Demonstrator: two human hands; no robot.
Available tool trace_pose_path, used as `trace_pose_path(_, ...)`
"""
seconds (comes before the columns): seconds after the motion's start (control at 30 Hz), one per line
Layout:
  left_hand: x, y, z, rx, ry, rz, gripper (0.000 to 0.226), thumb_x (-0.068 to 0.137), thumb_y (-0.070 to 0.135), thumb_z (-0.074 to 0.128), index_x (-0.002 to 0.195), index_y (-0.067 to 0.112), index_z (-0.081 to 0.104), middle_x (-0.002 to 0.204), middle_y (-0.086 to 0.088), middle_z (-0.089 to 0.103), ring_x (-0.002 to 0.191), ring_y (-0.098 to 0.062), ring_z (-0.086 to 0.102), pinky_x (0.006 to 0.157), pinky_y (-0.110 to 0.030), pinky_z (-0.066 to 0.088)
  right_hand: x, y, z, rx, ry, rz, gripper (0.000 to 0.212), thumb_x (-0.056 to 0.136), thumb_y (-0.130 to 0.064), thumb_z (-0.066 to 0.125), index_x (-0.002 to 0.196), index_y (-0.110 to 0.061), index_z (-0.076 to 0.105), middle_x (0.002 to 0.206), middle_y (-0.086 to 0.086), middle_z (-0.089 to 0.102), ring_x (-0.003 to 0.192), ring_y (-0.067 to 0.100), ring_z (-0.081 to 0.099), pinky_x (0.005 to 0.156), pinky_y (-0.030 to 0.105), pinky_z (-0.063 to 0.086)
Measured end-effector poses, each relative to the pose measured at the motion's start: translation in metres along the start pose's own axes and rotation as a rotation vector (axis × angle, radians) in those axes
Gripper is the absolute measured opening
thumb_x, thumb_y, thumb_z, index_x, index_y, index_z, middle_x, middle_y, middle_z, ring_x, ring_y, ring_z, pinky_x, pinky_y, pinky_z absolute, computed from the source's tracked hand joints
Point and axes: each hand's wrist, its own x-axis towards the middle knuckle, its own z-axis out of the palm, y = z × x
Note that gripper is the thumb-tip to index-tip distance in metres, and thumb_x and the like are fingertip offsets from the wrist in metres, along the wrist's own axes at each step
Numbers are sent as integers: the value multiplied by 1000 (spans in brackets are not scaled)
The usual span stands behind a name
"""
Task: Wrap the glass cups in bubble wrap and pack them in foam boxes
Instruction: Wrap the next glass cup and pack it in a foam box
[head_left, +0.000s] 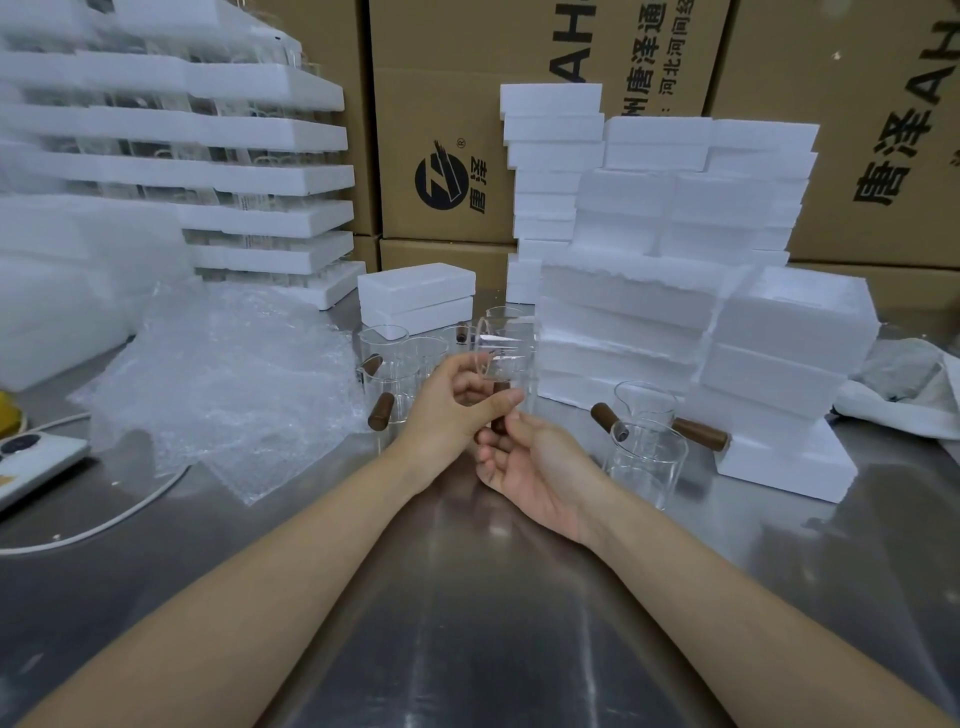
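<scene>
Holding one glass cup (508, 349) in the air above the desk (467, 597), the person appears to be at the start of the wrapping step, because no wrap is on this cup yet. The cup lies tilted on its side between both hands. The left hand (454, 402) has its grip curled around the clear body, thumb and fingers pinching the glass. The right hand (532, 462), palm upward just below, has its grip curled at the brown wooden handle (500, 423) and seems to pinch it. The sheets of bubble wrap (223, 395) lie flat on the desk to the left, well apart from the held cup. More cups (397, 364) stand behind the hands, and others (644, 452) stand to the right, beside the stacks of foam boxes (623, 332). The next move probably calls for carrying the cup over to the bubble wrap and laying it on one sheet, gently, since the glass is thin and the handle sticks out.
</scene>
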Motion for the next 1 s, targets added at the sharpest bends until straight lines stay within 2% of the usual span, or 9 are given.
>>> trace_pose_path(0.13, 0, -2, 0, -30, 9, -32, 70, 77, 16, 78, 133, 18, 38, 80, 9, 67, 73, 0, 65, 69, -17, 51, -2, -3, 1, -22, 8, 19, 28, 106, -17, 29, 91, -5, 49, 66, 7, 48, 46, 11, 44, 45, 20, 40)
trace_pose_path(0.33, 1, -4, -2, 0, 2, -57, 84, 78, 19, 77, 147, 18, 29, 77, 17, 69, 77, 5, 65, 72, -15, 51, 0, -2, 2, -90, 38, 5, 25, 106, -18, 30, 98, -6, 50, 68, 7, 46, 50, 11, 43, 46, 18, 40)
trace_pose_path(0.53, -1, -3, -2, 28, -29, -50, 61, 84, 15, 71, 139, 15, 46, 93, 3, 63, 85, -3, 62, 77, -12, 49, -1, 0, 2, -109, 45, -22, 26, 106, -18, 32, 99, -5, 54, 70, 9, 51, 54, 15, 52, 50, 21, 46)
trace_pose_path(0.63, -3, -1, 0, 51, -9, -23, 50, 89, 9, 65, 137, 13, 50, 105, -1, 61, 93, -3, 61, 81, -10, 47, -1, -2, 2, -120, 42, -16, 26, 105, -21, 35, 108, -2, 52, 68, 10, 54, 52, 15, 55, 51, 21, 46)
trace_pose_path(0.7, -4, 0, 0, 74, 14, 3, 45, 91, 2, 60, 135, 12, 52, 112, -4, 62, 103, -9, 60, 90, -15, 48, -1, -3, 2, -138, 36, -20, 28, 105, -21, 35, 117, -2, 50, 63, 8, 54, 49, 14, 52, 48, 20, 44)
trace_pose_path(0.8, -3, 3, 1, 113, 31, 51, 39, 94, -1, 55, 131, 8, 55, 123, -14, 63, 115, -24, 58, 104, -33, 44, -1, -2, 0, -104, 44, -47, 28, 105, -11, 32, 124, -3, 50, 61, 6, 54, 46, 12, 52, 46, 19, 44)
trace_pose_path(0.83, -4, 3, 1, 120, 44, 73, 37, 94, -1, 54, 130, 7, 56, 123, -14, 63, 113, -23, 59, 102, -31, 44, 0, -3, -1, -87, 51, -67, 28, 103, -6, 31, 121, -6, 52, 62, 7, 54, 47, 13, 52, 46, 19, 44)
trace_pose_path(0.9, -5, 4, 0, 137, 74, 119, 35, 94, -1, 54, 127, 8, 57, 122, -7, 63, 107, -8, 59, 95, -17, 43, -1, -7, -4, -31, 90, -104, 25, 101, -3, 32, 111, -9, 54, 66, 10, 56, 50, 16, 54, 48, 19, 44)
trace_pose_path(1.0, -5, 5, -3, 141, 77, 141, 35, 95, -2, 51, 127, 10, 56, 123, 2, 60, 108, 5, 54, 91, -8, 40, -1, -13, -8, 102, 102, -101, 23, 101, -28, 39, 108, -11, 53, 79, 18, 66, 61, 22, 61, 51, 22, 47)
